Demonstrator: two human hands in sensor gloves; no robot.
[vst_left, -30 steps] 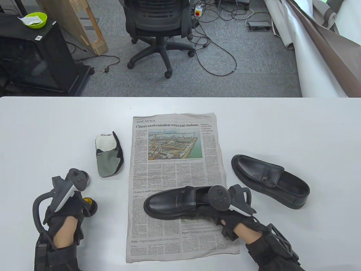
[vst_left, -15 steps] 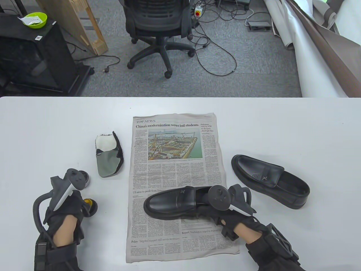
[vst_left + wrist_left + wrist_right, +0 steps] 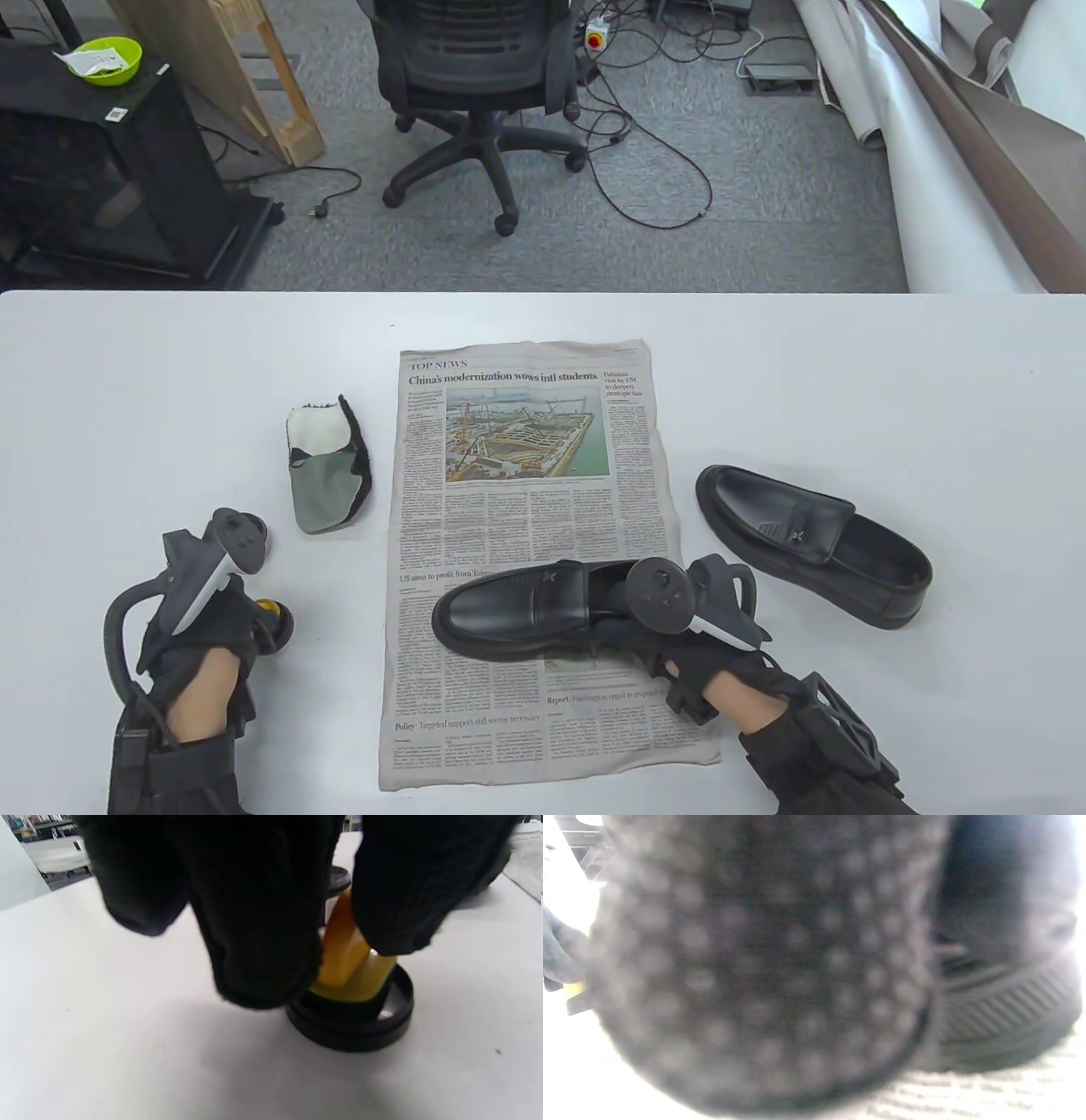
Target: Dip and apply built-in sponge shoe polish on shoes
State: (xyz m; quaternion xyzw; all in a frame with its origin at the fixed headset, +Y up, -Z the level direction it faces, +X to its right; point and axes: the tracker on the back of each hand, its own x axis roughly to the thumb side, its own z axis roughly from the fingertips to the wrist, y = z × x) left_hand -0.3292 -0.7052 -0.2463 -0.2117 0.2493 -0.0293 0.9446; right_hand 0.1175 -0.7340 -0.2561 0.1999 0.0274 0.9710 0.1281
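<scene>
Left hand (image 3: 204, 632) is pinching the yellow sponge applicator (image 3: 348, 955), fingers (image 3: 258, 942) curled round it. The applicator is sitting in the black polish tin (image 3: 352, 1018), low on the bench (image 3: 127, 407) left of the newspaper (image 3: 526, 526). Versus half a second back, the left hand is sitting slightly right and lower; its tracker now is covering more of the small round lid (image 3: 259, 543) behind it. The tin is staying in the same spot.

Right hand (image 3: 670, 632) is staying put, unchanged from the earlier frames. It is gripping the heel end of the black loafer (image 3: 509, 607) lying on the newspaper, toe pointing left. Right wrist view is mostly blurred glove fabric, with the ribbed sole edge (image 3: 1001, 1014) showing over the newsprint.

Second loafer (image 3: 806, 539) is lying on bare bench to the right, untouched, not moving. Polishing mitt (image 3: 327, 471) is lying just left of the newspaper, also not moving.
</scene>
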